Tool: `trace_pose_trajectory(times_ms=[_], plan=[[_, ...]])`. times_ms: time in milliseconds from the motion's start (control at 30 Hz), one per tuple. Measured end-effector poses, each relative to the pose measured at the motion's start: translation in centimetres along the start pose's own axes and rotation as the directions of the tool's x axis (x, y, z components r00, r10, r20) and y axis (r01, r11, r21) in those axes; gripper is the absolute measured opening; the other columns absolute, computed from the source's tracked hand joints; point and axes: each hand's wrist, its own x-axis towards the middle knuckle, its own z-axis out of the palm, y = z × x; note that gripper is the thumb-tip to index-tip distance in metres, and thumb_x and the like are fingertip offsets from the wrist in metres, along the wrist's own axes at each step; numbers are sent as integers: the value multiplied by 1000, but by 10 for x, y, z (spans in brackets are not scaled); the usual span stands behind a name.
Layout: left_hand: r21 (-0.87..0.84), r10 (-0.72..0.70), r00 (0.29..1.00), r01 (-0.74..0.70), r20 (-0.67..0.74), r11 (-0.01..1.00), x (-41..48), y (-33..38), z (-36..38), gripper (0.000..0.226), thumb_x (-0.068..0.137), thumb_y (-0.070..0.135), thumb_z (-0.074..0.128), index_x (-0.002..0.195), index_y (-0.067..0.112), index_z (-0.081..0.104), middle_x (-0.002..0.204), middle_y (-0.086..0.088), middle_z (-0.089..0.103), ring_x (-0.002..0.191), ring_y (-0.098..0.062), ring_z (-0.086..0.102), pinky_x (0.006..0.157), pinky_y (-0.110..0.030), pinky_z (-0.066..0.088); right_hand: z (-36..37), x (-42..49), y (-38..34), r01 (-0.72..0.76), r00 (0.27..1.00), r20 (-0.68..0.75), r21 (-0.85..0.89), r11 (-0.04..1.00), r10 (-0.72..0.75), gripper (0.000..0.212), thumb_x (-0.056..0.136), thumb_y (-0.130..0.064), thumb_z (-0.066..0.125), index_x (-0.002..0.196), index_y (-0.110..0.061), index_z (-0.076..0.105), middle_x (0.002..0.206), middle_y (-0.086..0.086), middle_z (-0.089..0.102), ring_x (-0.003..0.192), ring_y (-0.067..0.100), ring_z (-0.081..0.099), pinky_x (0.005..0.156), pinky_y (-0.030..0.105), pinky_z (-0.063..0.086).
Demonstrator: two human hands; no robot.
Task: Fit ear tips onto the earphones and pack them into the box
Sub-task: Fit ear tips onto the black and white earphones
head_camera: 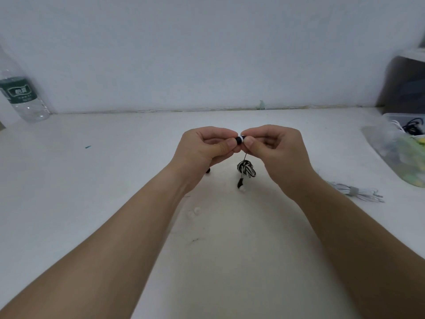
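**A:** What fills most of the view?

**B:** The white bench [115, 180], which runs back to a pale wall [207, 42]. At the far right rear corner stands a dark block [404, 81], too blurred to identify.

**A:** And the box?

**B:** A clear plastic box [377, 143] sits at the bench's right edge, just in front of that block. Dark and white cords lie in its far end, and blurred green and yellow pieces fill the rest.

**A:** On the left?

**B:** A clear water bottle [20, 97] with a green label stands by the wall, well apart from everything else.

**A:** The hands?

**B:** Both are raised over the middle of the bench, with their fingertips meeting. The left hand [207, 146] pinches the black end of an earbud [239, 139] between thumb and forefinger. The right hand [273, 146] pinches the other end the same way, its other fingers curled. The earbud is black with a white ring. I cannot tell whether a tip sits under the right fingertips.

**A:** The rest of the earphone?

**B:** First, a bundled white cable [354, 192] lies on the bench between the right forearm and the box. The earbud's thin cord drops to a black-and-white coil [246, 169] below the right thumb. I cannot tell whether the coil hangs or rests on the bench. A second earbud [240, 184], with a white tip, lies just below the coil.

**A:** Anything smaller?

**B:** Two loose white ear tips [196, 210] lie side by side on the bench beside the left forearm. A small black piece [208, 170] peeks out beneath the left hand. There is also a tiny teal mark [88, 147] on the bench to the left.
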Motion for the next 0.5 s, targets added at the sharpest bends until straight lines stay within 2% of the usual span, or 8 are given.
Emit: trace_pose_trajectory(times_ms=[300, 500], plan=[[16, 8, 1000, -8, 18, 1000, 0, -2, -3, 14, 88, -7, 67, 90, 5, 74, 86, -12, 77, 81, -21, 74, 78, -24, 57, -5, 3, 4, -61, 996, 71, 69, 996, 56, 15, 93, 6, 63, 96, -5, 73, 87, 20, 75, 82, 23, 75, 84, 29, 58], [32, 22, 1000, -22, 17, 999, -1, -2, -3, 12, 88, -7, 67, 93, 2, 73, 84, -12, 76, 80, -21, 74, 78, -24, 57, -6, 2, 4, -86, 993, 90, 78, 993, 79, 14, 93, 5, 63, 95, -5, 73, 84, 17, 75, 80, 21, 74, 82, 27, 57]])
